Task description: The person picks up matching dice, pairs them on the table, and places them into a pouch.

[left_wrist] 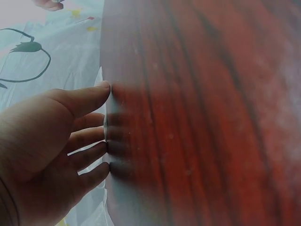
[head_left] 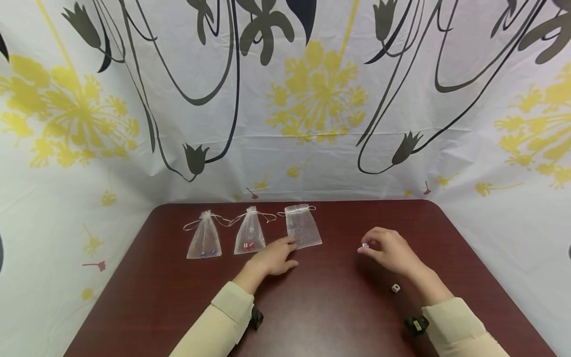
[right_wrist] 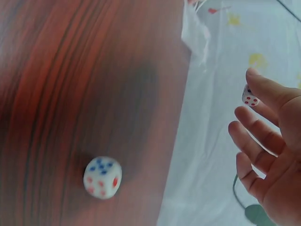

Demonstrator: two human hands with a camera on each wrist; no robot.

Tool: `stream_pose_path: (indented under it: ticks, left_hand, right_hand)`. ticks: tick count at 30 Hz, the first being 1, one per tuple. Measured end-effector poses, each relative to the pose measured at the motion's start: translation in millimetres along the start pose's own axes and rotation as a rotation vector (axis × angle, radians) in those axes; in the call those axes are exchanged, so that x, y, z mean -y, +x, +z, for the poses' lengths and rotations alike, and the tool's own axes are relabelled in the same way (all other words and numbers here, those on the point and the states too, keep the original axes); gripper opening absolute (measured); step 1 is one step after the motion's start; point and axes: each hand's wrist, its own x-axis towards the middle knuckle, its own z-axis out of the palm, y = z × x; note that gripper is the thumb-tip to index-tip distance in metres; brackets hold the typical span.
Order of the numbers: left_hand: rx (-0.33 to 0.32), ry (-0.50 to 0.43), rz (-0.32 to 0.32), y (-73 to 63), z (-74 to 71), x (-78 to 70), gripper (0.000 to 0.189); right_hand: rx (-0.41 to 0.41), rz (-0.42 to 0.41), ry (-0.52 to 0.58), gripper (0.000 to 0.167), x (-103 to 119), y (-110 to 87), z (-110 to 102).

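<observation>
My right hand (head_left: 392, 250) pinches a small white die (right_wrist: 249, 96) with coloured dots between thumb and index finger, raised over the table. A second white die (head_left: 395, 287) lies on the table nearer to me, below that wrist; the right wrist view shows its blue and red dots. My left hand (head_left: 273, 258) rests low at the table, fingers spread and slightly bent, with fingertips at the lower left edge of a flat sheer drawstring pouch (head_left: 304, 228). No die shows inside this pouch.
Left of it stand two more sheer pouches with gathered tops: one pouch (head_left: 251, 229) holds red dice, the other pouch (head_left: 205, 238) blue dice. All sit towards the back of the dark red table (head_left: 334, 317). A patterned white cloth (head_left: 312, 163) hangs behind.
</observation>
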Motion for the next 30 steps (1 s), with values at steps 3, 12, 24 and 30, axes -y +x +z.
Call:
stream_pose_path:
  ticks: [3,12,24,30]
  left_hand:
    - [-0.002,-0.007,0.001,-0.5,-0.8,0.3,0.055]
    - [-0.007,-0.010,0.008,-2.0,-1.6,0.5,0.055]
    - [-0.002,-0.024,0.006,-3.2,-1.7,0.2,0.054]
    - [-0.009,-0.038,0.001,-2.7,-0.3,0.4,0.054]
  right_hand:
    - [0.008,-0.033,0.001,0.014,11,2.8,2]
    - [0.009,-0.133,0.070,0.014,49,12.4,19]
    - [0.087,-0.213,0.130,0.012,96,21.4,50]
    - [0.115,-0.239,0.131,0.016,114,20.9,71]
